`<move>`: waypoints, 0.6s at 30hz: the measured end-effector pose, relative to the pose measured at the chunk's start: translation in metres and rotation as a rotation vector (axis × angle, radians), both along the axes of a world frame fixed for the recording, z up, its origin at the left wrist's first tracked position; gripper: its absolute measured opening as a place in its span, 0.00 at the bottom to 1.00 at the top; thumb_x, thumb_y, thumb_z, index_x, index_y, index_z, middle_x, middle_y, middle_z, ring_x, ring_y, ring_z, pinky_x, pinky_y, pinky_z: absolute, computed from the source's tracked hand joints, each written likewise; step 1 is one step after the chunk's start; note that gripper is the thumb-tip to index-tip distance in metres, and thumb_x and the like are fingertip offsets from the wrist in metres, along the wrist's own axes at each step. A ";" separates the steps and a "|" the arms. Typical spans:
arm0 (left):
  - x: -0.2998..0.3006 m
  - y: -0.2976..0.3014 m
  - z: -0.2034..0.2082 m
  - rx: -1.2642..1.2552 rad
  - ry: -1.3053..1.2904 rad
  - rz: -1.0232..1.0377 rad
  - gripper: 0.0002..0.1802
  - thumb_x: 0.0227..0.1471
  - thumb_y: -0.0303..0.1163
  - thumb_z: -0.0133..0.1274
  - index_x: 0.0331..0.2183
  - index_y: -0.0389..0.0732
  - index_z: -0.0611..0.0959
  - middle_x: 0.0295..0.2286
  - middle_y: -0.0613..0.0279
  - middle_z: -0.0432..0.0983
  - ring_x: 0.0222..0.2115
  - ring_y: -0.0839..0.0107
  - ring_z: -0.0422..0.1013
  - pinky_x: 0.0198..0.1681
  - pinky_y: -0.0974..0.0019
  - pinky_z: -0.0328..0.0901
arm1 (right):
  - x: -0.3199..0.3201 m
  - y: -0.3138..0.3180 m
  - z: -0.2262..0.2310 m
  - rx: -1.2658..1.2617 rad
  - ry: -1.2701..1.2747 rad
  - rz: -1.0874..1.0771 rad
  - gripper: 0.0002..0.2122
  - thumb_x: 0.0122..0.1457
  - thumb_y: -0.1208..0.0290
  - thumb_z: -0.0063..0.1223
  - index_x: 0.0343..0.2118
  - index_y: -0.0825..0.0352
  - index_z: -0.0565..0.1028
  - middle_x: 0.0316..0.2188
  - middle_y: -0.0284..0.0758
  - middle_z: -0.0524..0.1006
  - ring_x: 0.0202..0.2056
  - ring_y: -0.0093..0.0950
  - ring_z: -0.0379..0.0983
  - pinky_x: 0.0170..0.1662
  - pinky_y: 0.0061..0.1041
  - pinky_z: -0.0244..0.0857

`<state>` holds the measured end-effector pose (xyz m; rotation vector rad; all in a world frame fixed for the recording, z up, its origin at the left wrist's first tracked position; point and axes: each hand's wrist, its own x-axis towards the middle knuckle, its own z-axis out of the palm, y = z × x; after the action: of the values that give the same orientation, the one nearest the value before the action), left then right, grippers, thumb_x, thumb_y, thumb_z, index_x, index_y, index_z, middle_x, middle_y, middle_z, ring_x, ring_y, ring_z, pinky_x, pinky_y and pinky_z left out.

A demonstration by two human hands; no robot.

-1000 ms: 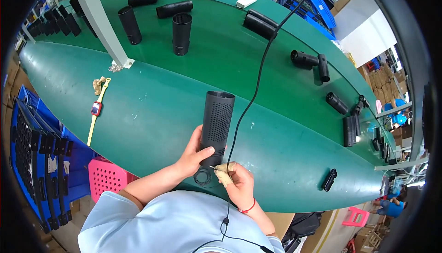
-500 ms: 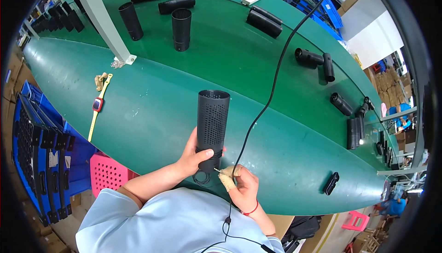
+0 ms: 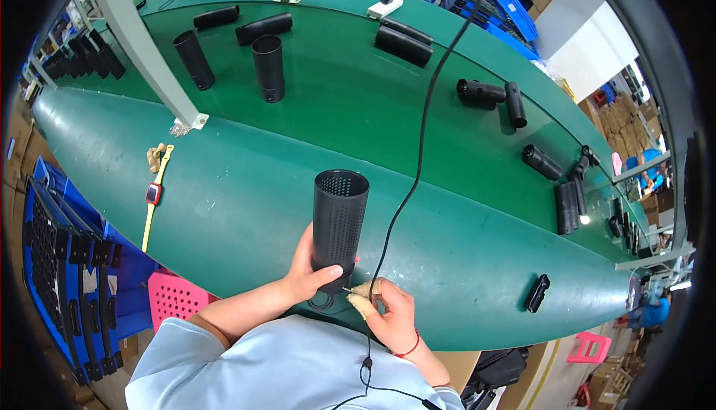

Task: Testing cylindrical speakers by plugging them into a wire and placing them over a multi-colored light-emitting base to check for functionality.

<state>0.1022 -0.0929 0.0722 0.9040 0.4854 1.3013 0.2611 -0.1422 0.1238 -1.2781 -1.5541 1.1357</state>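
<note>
A black perforated cylinder [image 3: 339,220] stands nearly upright over the near edge of the green table, its open end up. My left hand [image 3: 304,272] is wrapped round its lower part, thumb across the front. Beneath its bottom end hangs a loop of thin black cord [image 3: 322,304]. My right hand [image 3: 391,311], with pale finger cots on thumb and forefinger, pinches a small thin metal piece [image 3: 347,289] against the cylinder's lower side. Whether that piece is a screw or a pin is too small to tell.
More black cylinders [image 3: 268,70] stand and lie on the green belt [image 3: 335,104]. A yellow watch [image 3: 154,192] and a black part [image 3: 537,293] lie on the near table [image 3: 462,261]. A black cable [image 3: 419,164] crosses the view. A grey post [image 3: 142,44] rises at left, above a pink stool [image 3: 177,298].
The view has shifted, so the belt things sit lower and further left. The cylinder's open top is tilted more toward me. Both hands keep their grip.
</note>
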 end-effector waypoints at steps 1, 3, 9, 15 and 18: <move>0.000 0.000 0.001 0.007 0.000 -0.018 0.36 0.39 0.24 0.52 0.51 0.40 0.54 0.39 0.51 0.66 0.35 0.62 0.70 0.38 0.63 0.65 | 0.000 0.000 0.002 0.007 0.000 -0.018 0.05 0.42 0.85 0.54 0.21 0.70 0.69 0.21 0.32 0.72 0.18 0.19 0.60 0.22 0.14 0.55; 0.001 0.000 0.004 0.076 0.097 0.001 0.37 0.39 0.24 0.52 0.51 0.40 0.54 0.39 0.50 0.66 0.35 0.62 0.70 0.38 0.63 0.65 | 0.000 -0.001 0.007 0.108 -0.063 -0.004 0.06 0.42 0.84 0.56 0.21 0.70 0.69 0.20 0.31 0.71 0.18 0.18 0.59 0.22 0.14 0.55; 0.008 0.002 -0.004 0.082 0.072 -0.042 0.38 0.38 0.26 0.53 0.50 0.39 0.54 0.39 0.48 0.66 0.35 0.60 0.70 0.38 0.62 0.65 | 0.009 -0.004 -0.004 0.014 0.039 0.020 0.08 0.42 0.80 0.59 0.20 0.68 0.69 0.17 0.27 0.68 0.16 0.17 0.57 0.21 0.14 0.54; 0.018 -0.001 -0.007 0.038 -0.010 -0.173 0.31 0.42 0.33 0.51 0.47 0.39 0.57 0.39 0.48 0.64 0.31 0.61 0.68 0.35 0.62 0.65 | 0.019 0.005 -0.008 -0.220 0.273 0.076 0.09 0.42 0.77 0.61 0.20 0.67 0.69 0.13 0.24 0.64 0.16 0.16 0.55 0.20 0.14 0.52; 0.028 -0.003 -0.008 -0.090 -0.014 -0.099 0.28 0.43 0.38 0.48 0.44 0.36 0.61 0.37 0.49 0.65 0.29 0.63 0.68 0.33 0.64 0.65 | 0.022 0.009 -0.006 -0.124 0.195 -0.001 0.08 0.44 0.77 0.59 0.21 0.67 0.69 0.15 0.25 0.64 0.17 0.16 0.55 0.21 0.14 0.51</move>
<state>0.1298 -0.0956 0.0641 0.8329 0.4786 1.1866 0.2836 -0.1336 0.1182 -1.2081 -1.3570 1.3324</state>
